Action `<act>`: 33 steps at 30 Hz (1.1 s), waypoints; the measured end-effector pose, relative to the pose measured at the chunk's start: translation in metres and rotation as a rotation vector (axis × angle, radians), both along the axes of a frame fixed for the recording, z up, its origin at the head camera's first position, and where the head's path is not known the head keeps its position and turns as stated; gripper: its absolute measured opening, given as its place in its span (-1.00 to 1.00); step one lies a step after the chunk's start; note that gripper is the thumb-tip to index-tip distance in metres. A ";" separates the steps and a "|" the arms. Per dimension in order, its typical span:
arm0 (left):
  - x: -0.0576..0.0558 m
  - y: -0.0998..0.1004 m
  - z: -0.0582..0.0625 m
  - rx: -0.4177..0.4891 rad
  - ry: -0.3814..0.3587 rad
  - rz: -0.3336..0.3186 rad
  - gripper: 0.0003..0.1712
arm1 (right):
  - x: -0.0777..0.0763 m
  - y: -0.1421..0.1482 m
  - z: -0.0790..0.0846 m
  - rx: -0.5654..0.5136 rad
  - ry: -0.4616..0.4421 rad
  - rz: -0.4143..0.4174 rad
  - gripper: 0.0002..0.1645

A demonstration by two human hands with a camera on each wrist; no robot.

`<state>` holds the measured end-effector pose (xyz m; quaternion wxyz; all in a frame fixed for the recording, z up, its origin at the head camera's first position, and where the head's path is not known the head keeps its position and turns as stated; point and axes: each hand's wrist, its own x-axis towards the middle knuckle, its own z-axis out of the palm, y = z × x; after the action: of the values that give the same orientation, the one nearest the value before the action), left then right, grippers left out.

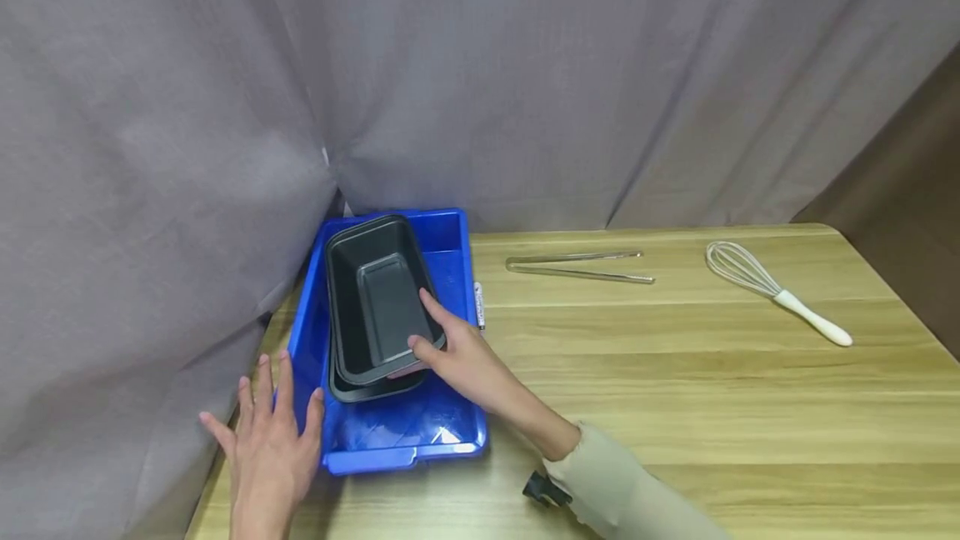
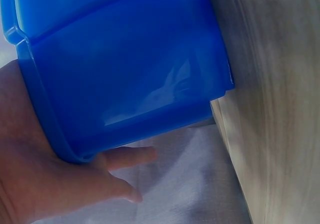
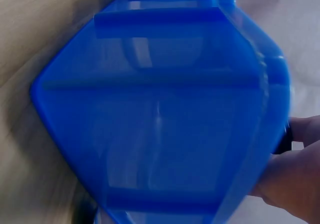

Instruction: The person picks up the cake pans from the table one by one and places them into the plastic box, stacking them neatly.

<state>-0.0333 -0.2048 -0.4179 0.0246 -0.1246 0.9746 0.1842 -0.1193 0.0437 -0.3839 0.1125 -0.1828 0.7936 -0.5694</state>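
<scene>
A dark loaf pan (image 1: pixel 384 298) lies tilted in a blue plastic bin (image 1: pixel 450 432), and the rim of a second dark pan (image 1: pixel 352 395) shows beneath it. My right hand (image 1: pixel 471 361) grips the upper pan at its near right corner, thumb side over the rim and other fingers partly hidden below. At the bin's left wall is my left hand (image 1: pixel 270 448), its fingers spread. The left wrist view has that hand (image 2: pixel 55 184) against the bin's rim (image 2: pixel 45 109). In the right wrist view, the bin's outer wall (image 3: pixel 165 124) hides most of the right hand (image 3: pixel 295 179).
Metal tongs (image 1: pixel 577 270) lie on the wooden table (image 1: pixel 675 407) right of the bin. Farther right is a whisk (image 1: pixel 795 302) with a white handle. A white marker (image 1: pixel 479 307) sits against the bin's right side. Grey curtains (image 1: pixel 525 90) hang behind and to the left.
</scene>
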 end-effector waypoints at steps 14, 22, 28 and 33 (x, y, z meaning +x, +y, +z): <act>-0.001 0.001 0.000 -0.003 -0.010 0.010 -0.10 | -0.003 -0.020 -0.014 0.086 0.058 0.010 -0.08; -0.002 0.000 0.001 0.005 -0.027 0.000 -0.09 | -0.003 -0.028 -0.017 0.090 0.044 0.008 -0.09; -0.002 0.000 0.001 0.009 -0.029 0.003 -0.09 | -0.001 -0.031 -0.019 0.109 0.055 -0.014 -0.11; -0.001 0.001 0.002 0.004 -0.017 0.008 -0.09 | 0.001 -0.033 -0.020 0.124 0.072 -0.034 -0.16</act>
<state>-0.0348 -0.2043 -0.4163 0.0323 -0.1302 0.9735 0.1853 -0.1185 0.0104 -0.4034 0.0851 -0.1825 0.8337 -0.5142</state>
